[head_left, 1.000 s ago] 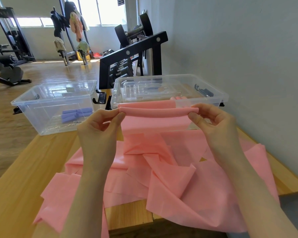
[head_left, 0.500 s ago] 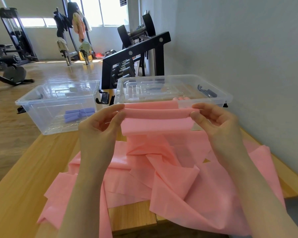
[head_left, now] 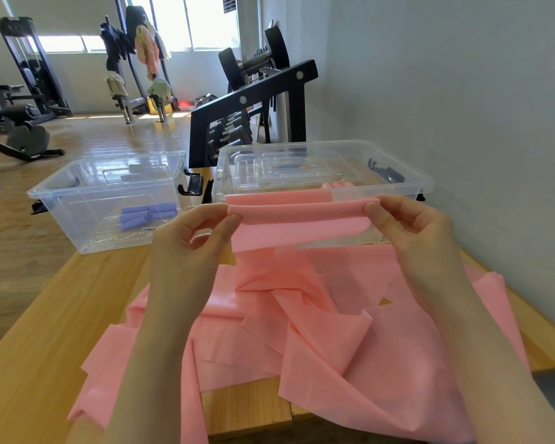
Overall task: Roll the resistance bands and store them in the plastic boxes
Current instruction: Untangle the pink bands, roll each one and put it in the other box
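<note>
- Head view: the left hand [head_left: 186, 248] and the right hand [head_left: 417, 232] each pinch one end of the pink band [head_left: 302, 219] between thumb and fingers, its top edge partly rolled and held up.
- The band's loose length lies crumpled on the wooden surface [head_left: 45, 331].
- Behind stand two clear boxes: the left box [head_left: 77, 200] holds rolled purple bands [head_left: 148, 213]; the right box [head_left: 407, 177] is just beyond the roll.

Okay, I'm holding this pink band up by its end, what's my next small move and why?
Probably turn the rolled end over once more. Both hands, left and right, pinch the ends of a thin roll on the pink band, and most of it lies loose on the table.
</note>
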